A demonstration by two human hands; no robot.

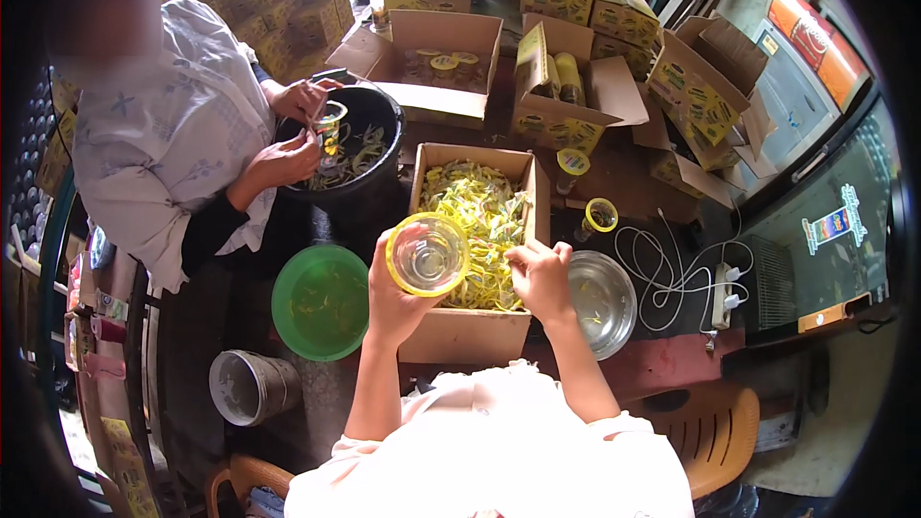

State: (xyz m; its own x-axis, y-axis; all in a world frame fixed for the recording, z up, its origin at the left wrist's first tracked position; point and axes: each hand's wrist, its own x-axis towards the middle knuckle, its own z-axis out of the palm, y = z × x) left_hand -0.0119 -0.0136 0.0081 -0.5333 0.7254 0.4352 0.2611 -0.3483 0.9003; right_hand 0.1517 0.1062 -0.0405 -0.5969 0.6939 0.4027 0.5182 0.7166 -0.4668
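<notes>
My left hand (387, 312) is wrapped round a clear plastic cup (425, 267) with a yellow rim, tilted so its mouth faces up toward me. Nothing shows inside the cup. It hangs over the left front part of an open cardboard carton (464, 334). Small yellow-and-green packets (475, 194) fill this carton in a loose heap. At the carton's right side, my right hand (545, 280) has its fingers curled together, their tips against the packets. Whatever they may pinch is too small to make out.
A green basin (319, 331) and a grey bucket (251, 388) stand left; a metal bowl (602, 302) sits right. Two yellow-rimmed cups, one being a filled cup (600, 216), stand beyond it, near white cables (662, 269). A co-worker (182, 134) holds a cup over a black tub (384, 168).
</notes>
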